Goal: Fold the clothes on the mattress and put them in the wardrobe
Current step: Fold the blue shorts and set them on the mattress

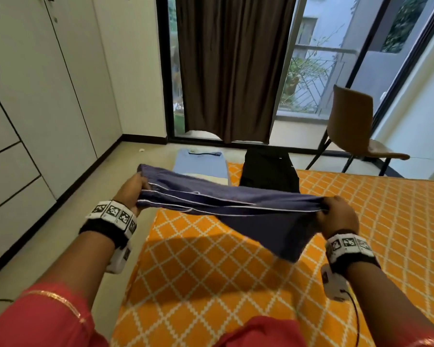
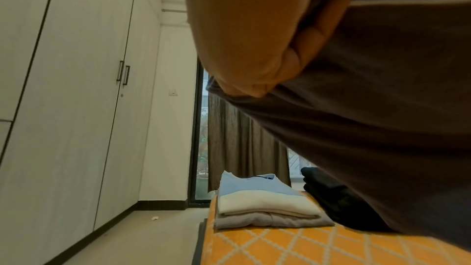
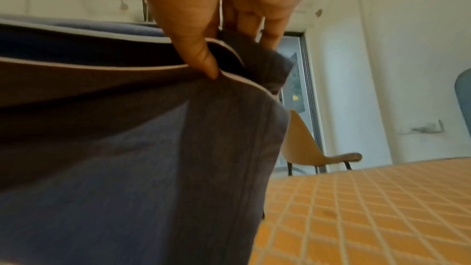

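Head view: the left hand [image 1: 133, 189] and right hand [image 1: 336, 216] each pinch an end of the navy white-piped track pants [image 1: 236, 204], stretched in the air above the orange lattice-patterned mattress [image 1: 211, 271]. Beyond lie a folded stack of clothes [image 2: 265, 205] and a black garment [image 1: 268, 171]; the white wardrobe [image 1: 35, 96] stands left.

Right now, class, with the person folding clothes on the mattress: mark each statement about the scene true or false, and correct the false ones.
1. Both hands hold the navy trousers off the mattress. True.
2. The left hand is empty. False: it grips one end of the trousers; the right hand pinches the other.
3. A folded stack lies on the mattress's far end. True.
4. The wardrobe doors stand open. False: they are closed.
5. The chair holds clothes. False: its seat is bare.
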The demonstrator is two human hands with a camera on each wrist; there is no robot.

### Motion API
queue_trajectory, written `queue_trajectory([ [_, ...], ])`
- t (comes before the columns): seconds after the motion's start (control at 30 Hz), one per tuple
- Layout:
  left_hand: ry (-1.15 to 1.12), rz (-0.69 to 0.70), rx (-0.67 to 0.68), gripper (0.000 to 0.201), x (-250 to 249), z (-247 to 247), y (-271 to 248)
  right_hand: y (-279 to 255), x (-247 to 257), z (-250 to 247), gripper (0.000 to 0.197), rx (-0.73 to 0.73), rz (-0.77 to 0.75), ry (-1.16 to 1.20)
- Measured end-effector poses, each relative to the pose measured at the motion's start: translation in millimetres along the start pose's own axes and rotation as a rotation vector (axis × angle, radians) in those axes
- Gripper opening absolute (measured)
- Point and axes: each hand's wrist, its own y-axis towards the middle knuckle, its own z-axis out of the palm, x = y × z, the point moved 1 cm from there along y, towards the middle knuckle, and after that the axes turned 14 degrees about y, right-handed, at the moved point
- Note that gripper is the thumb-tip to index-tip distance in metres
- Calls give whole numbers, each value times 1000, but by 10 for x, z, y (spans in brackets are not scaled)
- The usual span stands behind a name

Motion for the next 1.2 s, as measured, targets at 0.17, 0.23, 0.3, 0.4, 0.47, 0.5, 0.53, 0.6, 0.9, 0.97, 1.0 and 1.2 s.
queue_trajectory([
  [0.17, 23, 72, 86, 70, 521, -4, 100, -48, -364, -95, 13, -140, -406, -155],
  [0.23, 129, 0, 120, 66, 912, 26, 146, -329, -650, 80, 18, -19, -462, -261],
  [0.3, 257, -53, 136, 53, 1334, 73, 135, -732, -960, 315, 34, 166, -429, -363],
  [0.4, 398, -110, 60, 56, 1719, 140, 59, -1398, -1412, 585, 37, 385, -247, -453],
  [0.47, 478, -126, -4, 71, 1858, 158, 59, -1647, -1533, 617, 26, 429, -73, -483],
  [0.5, 513, -115, -26, 78, 1919, 156, 70, -1674, -1554, 609, 27, 419, 15, -492],
  [0.53, 534, -112, -40, 83, 1992, 141, 86, -1645, -1536, 597, 33, 397, 74, -485],
  [0.6, 602, -131, -63, 86, 2096, 111, 80, -1502, -1342, 562, 32, 322, 36, -432],
  [0.9, 1446, 441, -165, 61, 2070, 1027, 203, -788, 546, 2284, 56, 600, -386, -95],
  [0.97, 1493, 420, -80, 59, 2269, 1065, 429, -939, 1106, 2736, 69, 860, -371, -29],
  [1.0, 1530, 436, -59, 58, 2401, 1026, 499, -1056, 1268, 2871, 74, 953, -331, -42],
  [1.2, 1533, 434, -47, 65, 2660, 873, 530, -805, 667, 2899, 113, 894, -158, -52],
])
